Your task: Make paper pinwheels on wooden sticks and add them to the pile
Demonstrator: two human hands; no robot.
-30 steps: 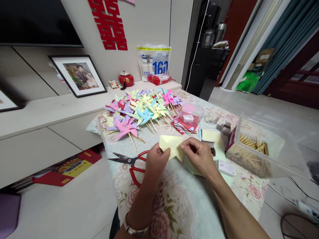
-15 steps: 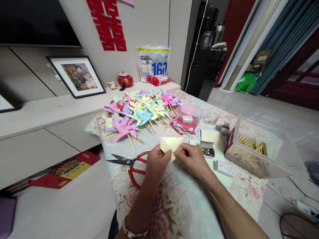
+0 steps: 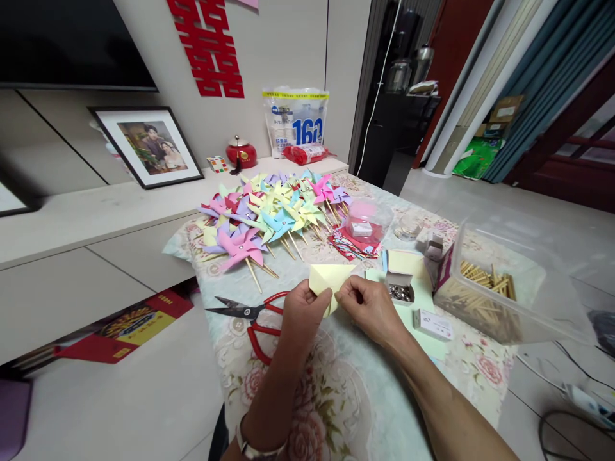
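Clear tub [image 3: 523,288] of wooden sticks [image 3: 485,276] — open pin box [image 3: 400,288].

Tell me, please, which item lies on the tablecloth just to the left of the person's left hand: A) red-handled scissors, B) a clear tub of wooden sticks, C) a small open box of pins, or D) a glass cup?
A: the red-handled scissors lie beside the left hand, blades pointing left, while both hands pinch the yellow paper; the tub of wooden sticks sits on the right.

One pair of scissors [image 3: 250,315], one clear tub [image 3: 509,288], two framed pictures [image 3: 148,146].
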